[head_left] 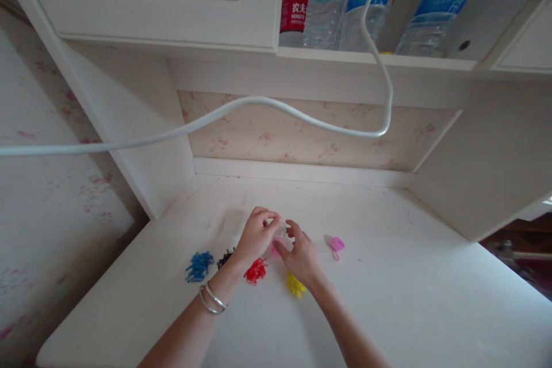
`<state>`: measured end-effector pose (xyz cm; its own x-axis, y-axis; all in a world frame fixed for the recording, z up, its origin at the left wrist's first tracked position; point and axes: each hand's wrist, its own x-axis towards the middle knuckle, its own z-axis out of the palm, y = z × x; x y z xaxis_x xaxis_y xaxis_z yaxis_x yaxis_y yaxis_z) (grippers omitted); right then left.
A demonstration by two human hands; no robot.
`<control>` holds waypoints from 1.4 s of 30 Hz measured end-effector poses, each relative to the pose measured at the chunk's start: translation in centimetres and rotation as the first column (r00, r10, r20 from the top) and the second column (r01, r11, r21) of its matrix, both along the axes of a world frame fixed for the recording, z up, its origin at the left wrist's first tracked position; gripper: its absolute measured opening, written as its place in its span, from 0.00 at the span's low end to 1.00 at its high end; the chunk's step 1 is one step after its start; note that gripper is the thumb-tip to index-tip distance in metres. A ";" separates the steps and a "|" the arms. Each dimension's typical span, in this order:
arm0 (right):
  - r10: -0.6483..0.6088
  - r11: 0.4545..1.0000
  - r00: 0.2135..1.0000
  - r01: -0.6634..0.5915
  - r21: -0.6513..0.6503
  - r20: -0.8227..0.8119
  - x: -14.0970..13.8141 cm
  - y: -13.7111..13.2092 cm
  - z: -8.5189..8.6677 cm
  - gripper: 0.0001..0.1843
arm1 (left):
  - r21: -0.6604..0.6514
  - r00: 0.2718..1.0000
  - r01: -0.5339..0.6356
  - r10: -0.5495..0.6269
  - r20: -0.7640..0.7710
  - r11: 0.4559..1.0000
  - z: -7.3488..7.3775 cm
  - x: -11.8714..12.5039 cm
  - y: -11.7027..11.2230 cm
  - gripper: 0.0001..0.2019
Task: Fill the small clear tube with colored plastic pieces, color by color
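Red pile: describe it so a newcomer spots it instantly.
Start at the white desktop under the cabinet. Nearer the camera than the left hand lies the small red pile of thin strands. Its bright red separates it from the black pile on its left and yellow pile on its right.

"农夫", "NONGFU", on red-and-white bottle label (295, 4)

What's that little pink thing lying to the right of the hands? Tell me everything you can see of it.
The pink piece is small, with a blocky, cap-like main part and a thin loop pointing roughly toward the person. It looks like plastic. It lies on the white tabletop, to the right of the right hand and apart from it; only the tabletop appears to touch it. Finer details are too small to make out.
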<state>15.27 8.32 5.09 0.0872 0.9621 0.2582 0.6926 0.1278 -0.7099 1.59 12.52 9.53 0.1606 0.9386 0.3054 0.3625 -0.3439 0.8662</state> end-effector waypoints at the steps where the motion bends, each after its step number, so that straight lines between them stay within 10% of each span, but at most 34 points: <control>1: 0.003 1.000 1.000 -0.003 -0.003 -0.005 0.1 0.0 0.1 0.29 | 0.014 0.999 0.007 -0.006 -0.037 1.000 -0.1 0.0 -0.1 0.11; 7: -0.027 0.998 0.999 0.029 0.061 -0.038 1.4 -2.3 -0.6 0.27 | 0.143 0.961 0.053 -0.011 -0.275 0.988 0.5 0.0 -1.0 0.11; 18: -0.287 0.953 0.935 0.257 -0.158 -0.210 5.1 -11.3 -7.5 0.20 | 0.141 0.937 0.049 0.003 -0.348 0.989 0.1 0.0 -0.7 0.11; 35: -0.088 0.996 0.963 0.090 0.004 0.256 3.5 -10.5 -6.4 0.14 | 0.213 0.972 -0.122 0.160 -0.172 0.969 -0.7 -1.1 -3.9 0.11; 42: -0.046 0.999 0.965 0.049 -0.005 0.257 3.4 -10.5 -6.3 0.13 | 0.006 0.935 0.101 -0.093 -0.342 0.995 -5.7 0.4 -10.8 0.11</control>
